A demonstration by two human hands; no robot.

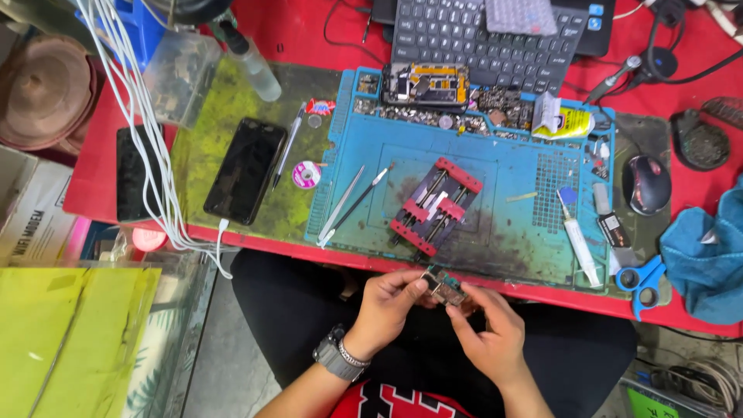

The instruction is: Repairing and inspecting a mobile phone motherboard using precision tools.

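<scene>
A small circuit board (443,286) is held over my lap, just below the table's front edge. My left hand (387,306), with a watch on its wrist, grips the board's left end. My right hand (487,329) pinches its right end. Just above, on the blue work mat (511,178), stands a red and black board clamp (433,207). Tweezers (340,205) and a thin brush-like tool (364,197) lie on the mat's left part.
A black phone (246,170) lies on the green mat at left, a second dark phone (131,174) under white cables (147,147). An opened phone (426,83), keyboard (480,35), mouse (645,184), blue scissors (641,280), glue tube (579,236) and blue cloth (708,255) surround the mat.
</scene>
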